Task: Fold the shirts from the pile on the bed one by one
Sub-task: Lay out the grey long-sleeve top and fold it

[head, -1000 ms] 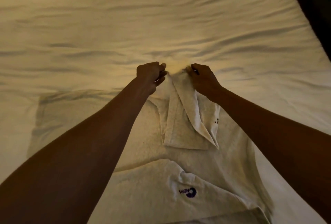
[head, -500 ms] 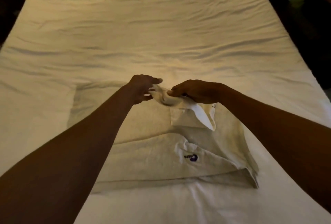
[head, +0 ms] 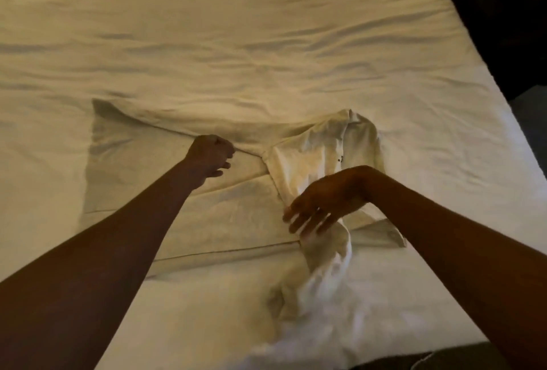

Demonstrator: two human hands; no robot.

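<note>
A pale cream shirt (head: 183, 192) lies spread across the middle of the bed. Its right part is bunched up, and a small dark mark shows there. My left hand (head: 209, 159) is curled into a fist at the shirt's far fold line and pinches the cloth there. My right hand (head: 321, 205) hovers over the shirt's right side with its fingers stretched out towards the near left. A blurred strip of the shirt (head: 322, 269) runs from under those fingers towards me. The right thumb is hidden.
The wrinkled cream bedsheet (head: 266, 43) fills most of the view. The bed's right edge (head: 503, 97) drops to a dark floor. A dark band crosses the near bottom right corner.
Both hands have left the collar. My left hand moved left to the fold line. My right hand came nearer, and a strip of cloth now trails from under it.
</note>
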